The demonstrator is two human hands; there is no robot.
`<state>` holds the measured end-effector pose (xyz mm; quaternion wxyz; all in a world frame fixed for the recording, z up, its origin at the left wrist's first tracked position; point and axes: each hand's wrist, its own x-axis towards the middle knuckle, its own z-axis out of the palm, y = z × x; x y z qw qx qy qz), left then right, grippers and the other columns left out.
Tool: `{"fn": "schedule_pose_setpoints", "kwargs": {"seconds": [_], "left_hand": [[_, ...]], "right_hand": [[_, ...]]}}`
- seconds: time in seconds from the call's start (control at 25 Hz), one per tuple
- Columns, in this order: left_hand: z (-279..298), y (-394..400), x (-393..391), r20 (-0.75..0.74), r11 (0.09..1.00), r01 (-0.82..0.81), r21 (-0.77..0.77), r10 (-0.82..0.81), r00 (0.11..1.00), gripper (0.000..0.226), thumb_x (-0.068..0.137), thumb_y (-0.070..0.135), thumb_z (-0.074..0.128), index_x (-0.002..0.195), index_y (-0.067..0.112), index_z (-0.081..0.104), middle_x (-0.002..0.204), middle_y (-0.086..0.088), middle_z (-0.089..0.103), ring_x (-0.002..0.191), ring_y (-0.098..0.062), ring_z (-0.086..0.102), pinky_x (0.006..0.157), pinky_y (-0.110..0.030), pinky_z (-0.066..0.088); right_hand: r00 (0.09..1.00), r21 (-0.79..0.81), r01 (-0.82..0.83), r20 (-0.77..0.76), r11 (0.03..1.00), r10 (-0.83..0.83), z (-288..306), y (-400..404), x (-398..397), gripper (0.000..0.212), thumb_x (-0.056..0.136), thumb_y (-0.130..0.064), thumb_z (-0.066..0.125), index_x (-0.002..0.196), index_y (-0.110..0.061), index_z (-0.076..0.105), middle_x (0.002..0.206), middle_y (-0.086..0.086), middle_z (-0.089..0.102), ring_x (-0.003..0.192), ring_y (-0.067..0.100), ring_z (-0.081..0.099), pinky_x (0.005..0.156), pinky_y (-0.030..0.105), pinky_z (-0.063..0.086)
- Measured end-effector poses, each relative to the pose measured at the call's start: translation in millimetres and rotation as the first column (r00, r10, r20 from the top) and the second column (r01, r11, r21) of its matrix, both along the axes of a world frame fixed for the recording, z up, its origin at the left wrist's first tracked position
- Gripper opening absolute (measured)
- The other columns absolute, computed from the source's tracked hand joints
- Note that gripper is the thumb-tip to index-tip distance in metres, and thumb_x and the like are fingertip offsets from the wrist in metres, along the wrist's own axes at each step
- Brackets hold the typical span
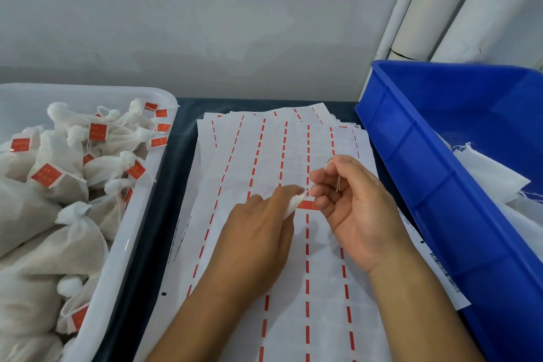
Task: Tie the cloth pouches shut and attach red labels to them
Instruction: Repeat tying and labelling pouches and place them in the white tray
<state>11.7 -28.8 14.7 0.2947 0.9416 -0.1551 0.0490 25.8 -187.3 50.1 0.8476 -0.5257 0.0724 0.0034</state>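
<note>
Head view: both hands' fingers (318,178) curled

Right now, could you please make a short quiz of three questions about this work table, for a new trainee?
1. True or false: the finished pouches in the white tray carry red labels.
2. Which container holds the unlabelled cloth? A) blue bin B) white tray
3. Fill in: the left hand pinches a bit of white ____ next to a red label, over the label sheets.

Key: 1 true; 2 A; 3 cloth. The right hand holds a thin string.
</note>
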Motion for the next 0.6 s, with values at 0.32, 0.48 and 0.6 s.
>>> {"fn": "schedule_pose_setpoints", "kwargs": {"seconds": [0.32,0.48,0.6], "left_hand": [[9.7,-0.5,0.0,-0.410,0.791,-0.280,-0.544,0.041,0.911,0.063,0.099,0.068,0.021,0.080,0.039,0.074,0.068,0.013,0.065,0.062,0.004,0.059,0.061,-0.014,0.046],[12.1,-1.1,1.5,-0.577,0.716,-0.359,-0.598,-0.075,0.813,0.072,0.094,0.071,0.014,0.096,0.038,0.078,0.088,0.014,0.077,0.076,-0.001,0.070,0.075,-0.022,0.052],[10.0,1.3,6.0,-0.595,0.541,-0.445,-0.714,-0.133,0.793,0.059,0.104,0.063,0.024,0.112,0.034,0.075,0.103,0.009,0.078,0.098,-0.010,0.074,0.097,-0.039,0.055]], "right_hand": [[0.988,-0.138,-0.076,0.124,0.988,0.093,5.6,1.0,-5.1,0.042,0.106,-0.016,0.046,0.073,-0.020,0.071,0.090,0.018,0.077,0.076,0.023,0.075,0.064,0.024,0.059],[0.962,-0.248,-0.170,0.167,0.954,0.215,9.7,6.1,-9.6,0.031,0.099,-0.021,0.050,0.076,-0.018,0.072,0.091,0.018,0.077,0.080,0.029,0.076,0.068,0.026,0.060],[0.949,-0.344,-0.214,0.149,0.914,0.278,6.9,11.7,-11.4,0.030,0.096,-0.024,0.051,0.078,-0.020,0.074,0.092,0.014,0.079,0.083,0.029,0.077,0.070,0.027,0.060]]}}
